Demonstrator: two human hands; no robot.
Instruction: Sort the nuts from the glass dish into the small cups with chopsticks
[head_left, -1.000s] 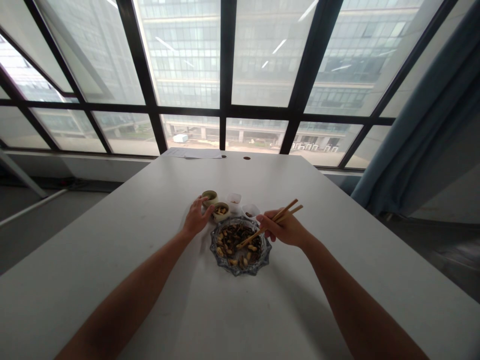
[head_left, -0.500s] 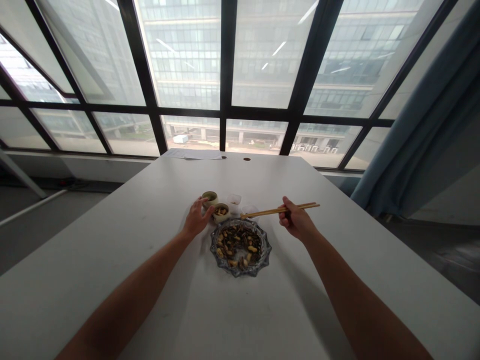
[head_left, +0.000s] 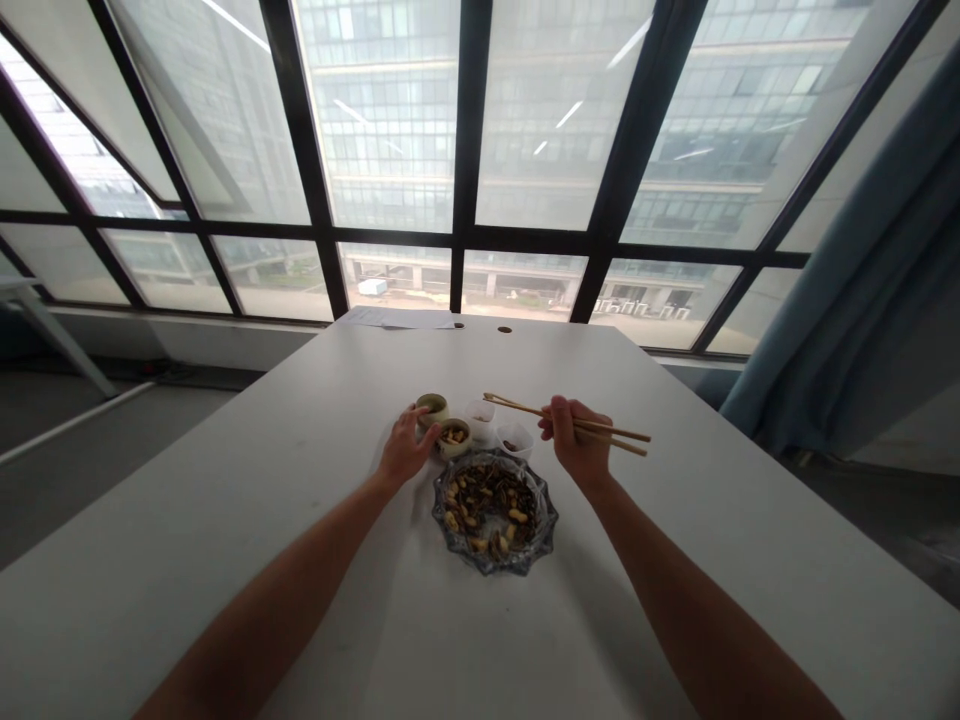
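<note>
On the white table (head_left: 480,640), a glass bowl (head_left: 495,567) of peanuts (head_left: 517,516) and dark seeds (head_left: 491,478) sits between the forearms. Just beyond it, the left hand (head_left: 407,448) is spread, fingers at the far cup (head_left: 439,415), thumb by the near cup (head_left: 455,453). Apart from it, the right hand (head_left: 577,440) is clamped on chopsticks (head_left: 517,407), tips by the far tub (head_left: 480,432), beyond the near tub (head_left: 525,452); whether they grip anything is too small to tell.

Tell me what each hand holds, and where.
Right hand: two slender tan wooden chopsticks, gripped around mid-length. Left hand: at two small round pale-green cups; hold unclear.
</note>
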